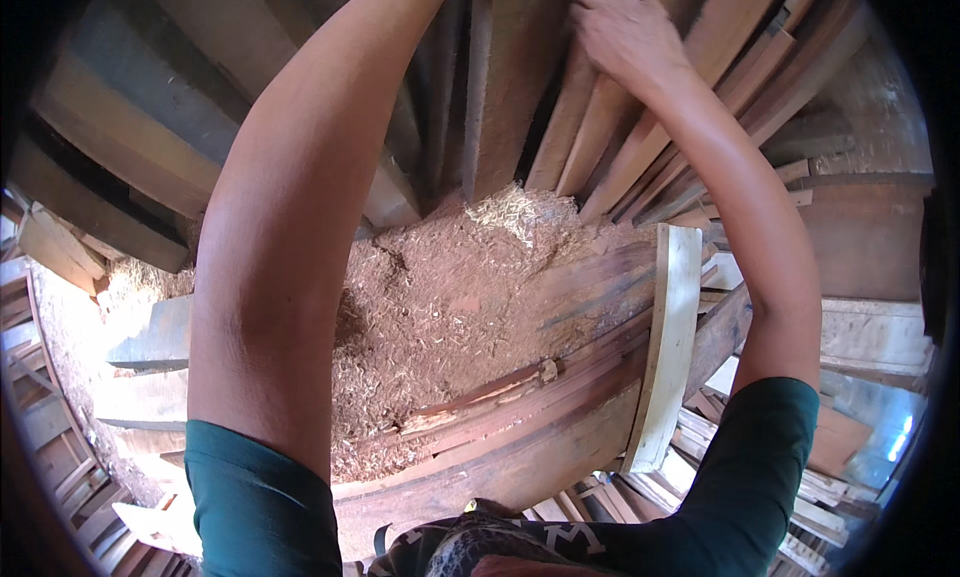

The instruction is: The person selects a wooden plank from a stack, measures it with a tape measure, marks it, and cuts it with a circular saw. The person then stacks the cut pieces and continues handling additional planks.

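Several long wooden boards stand on end side by side across the top, fanning outward. My left forearm [300, 147] reaches up past a broad upright board [515, 87], and its hand is cut off by the top edge. My right hand [630, 32] is at the upper right, back of the hand toward me. Its fingers bend over the edge of a narrower reddish plank [605, 112] beside the broad board; the fingertips are partly cut off by the top edge. The lower ends of both boards meet a heap of wood shavings [515, 212].
Reddish sawdust [430, 307] covers the ground ahead of me. Long timbers [520, 417] lie across it, close to my body. A pale short plank [665, 347] leans over them on the right. Stacked offcuts [820, 517] fill the lower right, and more scrap wood [60, 417] lies at the left.
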A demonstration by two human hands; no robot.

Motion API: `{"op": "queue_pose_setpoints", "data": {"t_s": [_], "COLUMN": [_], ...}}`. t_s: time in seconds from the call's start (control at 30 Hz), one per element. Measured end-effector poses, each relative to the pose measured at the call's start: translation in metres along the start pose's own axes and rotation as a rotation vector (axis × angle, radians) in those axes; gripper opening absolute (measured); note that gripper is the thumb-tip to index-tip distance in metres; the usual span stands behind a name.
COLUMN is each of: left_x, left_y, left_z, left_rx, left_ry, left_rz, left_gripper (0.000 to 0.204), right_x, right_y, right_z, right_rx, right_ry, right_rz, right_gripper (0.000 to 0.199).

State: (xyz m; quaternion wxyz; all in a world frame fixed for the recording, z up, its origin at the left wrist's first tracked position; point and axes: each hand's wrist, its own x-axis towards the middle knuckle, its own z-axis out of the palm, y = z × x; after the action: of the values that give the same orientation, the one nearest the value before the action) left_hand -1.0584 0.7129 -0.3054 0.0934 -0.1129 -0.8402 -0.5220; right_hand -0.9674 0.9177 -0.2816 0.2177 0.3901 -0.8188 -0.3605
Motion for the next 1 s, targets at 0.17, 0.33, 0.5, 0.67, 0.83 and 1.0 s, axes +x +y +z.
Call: {"op": "queue_pose_setpoints", "data": {"t_s": [0.17,0.33,0.5,0.67,0.83,1.0], "left_x": [-0.053,-0.108,-0.169,-0.256,-0.363,-0.513], "left_y": [-0.013,-0.028,-0.033,0.0,0.013,-0.054], "left_z": [-0.051,-0.089,-0.101,-0.136,-0.185,-0.203], "left_rx": [-0.11,-0.395,-0.39,-0.389,-0.236,-0.297], "left_ry": [0.012,-0.058,0.038,-0.017,0.022,0.201], "left_rz": [-0.002,0.035,0.14,-0.046,-0.429,-0.607], "left_gripper": [0.078,0.081,0.072,0.05,0.02,0.041], "right_x": [-0.043,-0.088,-0.133,-0.096,-0.063,-0.028], "right_y": [0.043,0.026,-0.107,-0.216,-0.26,-0.301], "right_z": [0.024,-0.002,-0.065,-0.113,-0.107,-0.129], "right_rx": [-0.007,0.466,1.195,1.438,1.543,1.414], "right_ry": [-0.239,0.041,-0.199,-0.413,-0.136,-0.215], "right_rz": [0.222,0.685,1.198,1.022,0.743,0.435], "right_gripper": [0.027,0.035,0.049,0.08,0.092,0.065]}}
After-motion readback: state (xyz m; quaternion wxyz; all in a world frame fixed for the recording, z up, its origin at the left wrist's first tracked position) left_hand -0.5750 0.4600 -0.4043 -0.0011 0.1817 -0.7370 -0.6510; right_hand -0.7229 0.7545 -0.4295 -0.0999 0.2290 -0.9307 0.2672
